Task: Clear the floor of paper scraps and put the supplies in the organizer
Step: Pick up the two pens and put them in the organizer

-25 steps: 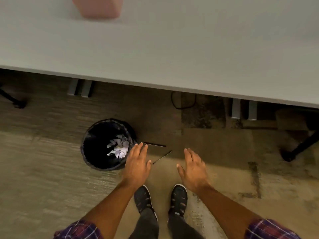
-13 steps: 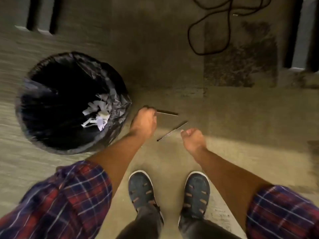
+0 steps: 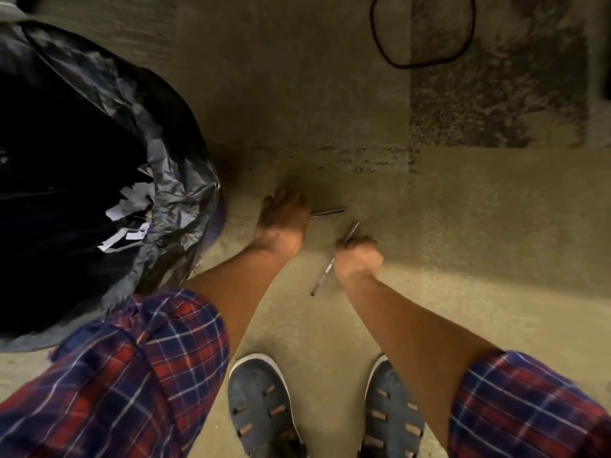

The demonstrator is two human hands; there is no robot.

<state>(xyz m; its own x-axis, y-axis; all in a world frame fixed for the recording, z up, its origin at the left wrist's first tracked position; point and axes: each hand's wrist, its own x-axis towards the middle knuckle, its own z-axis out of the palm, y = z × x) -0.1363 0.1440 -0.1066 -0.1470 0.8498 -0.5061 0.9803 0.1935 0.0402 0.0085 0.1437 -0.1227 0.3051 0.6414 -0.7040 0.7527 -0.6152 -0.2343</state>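
Two thin dark pens lie on the carpet in front of my feet. My left hand (image 3: pixel 282 223) is down on the floor with its fingers closed over the near end of the left pen (image 3: pixel 329 212), whose tip sticks out to the right. My right hand (image 3: pixel 358 254) is curled around the middle of the right pen (image 3: pixel 322 280), which slants from lower left to upper right. White paper scraps (image 3: pixel 132 211) sit inside the bin with the black liner (image 3: pixel 139 133) on my left.
A black cable (image 3: pixel 383 47) loops on the carpet at the far side. A darker carpet patch (image 3: pixel 496 94) lies at the upper right. My two blue shoes (image 3: pixel 261 404) stand close below the hands. The bin is right beside my left forearm.
The view has dropped from above the table down close to the floor. Both hands went from spread and open to closed on the two pens.
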